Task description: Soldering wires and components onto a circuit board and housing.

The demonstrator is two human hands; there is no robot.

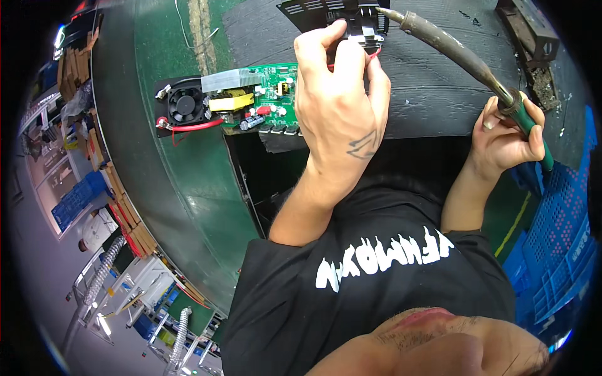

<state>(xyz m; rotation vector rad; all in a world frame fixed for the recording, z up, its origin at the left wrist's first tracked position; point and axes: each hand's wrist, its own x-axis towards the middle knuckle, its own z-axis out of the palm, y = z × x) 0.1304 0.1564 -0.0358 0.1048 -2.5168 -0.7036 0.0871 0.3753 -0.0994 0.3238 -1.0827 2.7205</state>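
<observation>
My right hand is closed round the green handle of a soldering iron. Its long stained shaft slants up and to the left, and the tip is at the socket area of a black slotted panel. My left hand is closed at that panel, its fingertips pinching a red wire; I cannot tell whether they also grip the panel. Partly behind the left hand lies a green circuit board with a grey heat sink, a yellow transformer and capacitors. A black fan and a thick red cable are at its left end.
A dark, scuffed board covers the work surface, with a green mat to its left. A metal iron stand with solder debris is at the far right. Blue perforated crates stand at the right. Another person is far off left.
</observation>
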